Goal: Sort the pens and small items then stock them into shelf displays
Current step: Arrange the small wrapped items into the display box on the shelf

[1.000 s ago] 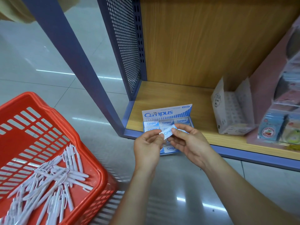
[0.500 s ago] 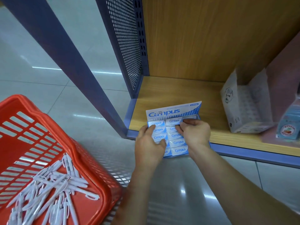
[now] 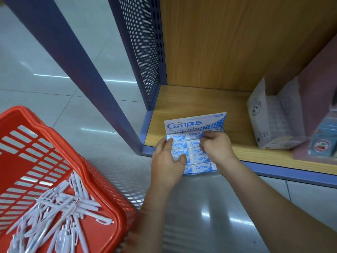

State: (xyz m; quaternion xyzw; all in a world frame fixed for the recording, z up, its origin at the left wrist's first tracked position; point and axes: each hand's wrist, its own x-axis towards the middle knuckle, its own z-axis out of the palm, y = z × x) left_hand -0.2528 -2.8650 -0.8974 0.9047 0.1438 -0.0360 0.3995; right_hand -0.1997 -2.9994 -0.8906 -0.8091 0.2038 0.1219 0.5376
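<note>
A blue-and-white Campus display box (image 3: 195,123) sits at the front edge of the wooden shelf (image 3: 200,101), filled with rows of wrapped erasers (image 3: 200,158). My left hand (image 3: 167,161) lies flat on the box's left column, fingers along its left side and thumb across the erasers. My right hand (image 3: 217,148) curls its fingers over an eraser at the top right slot; that eraser is mostly hidden under the fingers. A red basket (image 3: 60,136) on the floor at the left holds several white pens (image 3: 60,212).
A white open carton (image 3: 273,123) stands on the shelf to the right, with pale blue packaged items (image 3: 322,143) beyond it. A perforated blue side panel (image 3: 140,52) and a slanting blue post (image 3: 73,57) bound the shelf's left. Bare shelf board lies behind the Campus box.
One second ago both hands held a single eraser above the box. My right hand has since carried it down to the top right slot, and my left hand has settled on the box.
</note>
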